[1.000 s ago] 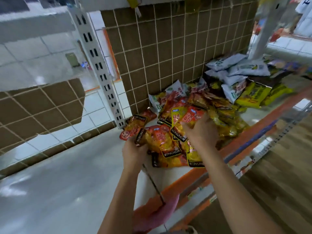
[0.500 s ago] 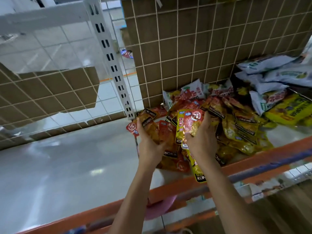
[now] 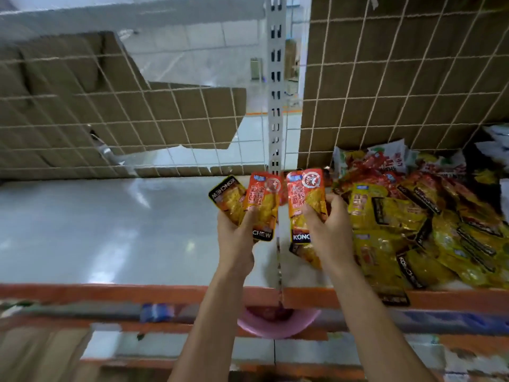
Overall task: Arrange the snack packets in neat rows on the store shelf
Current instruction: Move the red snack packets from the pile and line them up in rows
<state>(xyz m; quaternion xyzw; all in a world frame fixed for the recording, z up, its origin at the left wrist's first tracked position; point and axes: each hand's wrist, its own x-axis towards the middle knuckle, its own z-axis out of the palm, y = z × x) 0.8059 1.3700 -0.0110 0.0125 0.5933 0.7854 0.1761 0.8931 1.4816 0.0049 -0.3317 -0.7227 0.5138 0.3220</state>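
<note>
White shelf (image 3: 96, 230), loose pile of snack packets (image 3: 413, 216) heaped at its right. Step: pulling packets out to start a row. Next: set them down on the left part, edges aligned. Left hand (image 3: 237, 238) grip closed round two packets (image 3: 260, 205); right hand (image 3: 330, 230) grip closed round an orange packet (image 3: 304, 197), beside the pile.

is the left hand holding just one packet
No, the left hand grips two: a yellow packet and an orange packet, fanned side by side.

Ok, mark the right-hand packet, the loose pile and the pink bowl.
right-hand packet (image 3: 300, 194): head view, its orange front.
loose pile (image 3: 399, 213): head view, a yellow packet mid-pile.
pink bowl (image 3: 257, 328): head view, its near wall.
</note>
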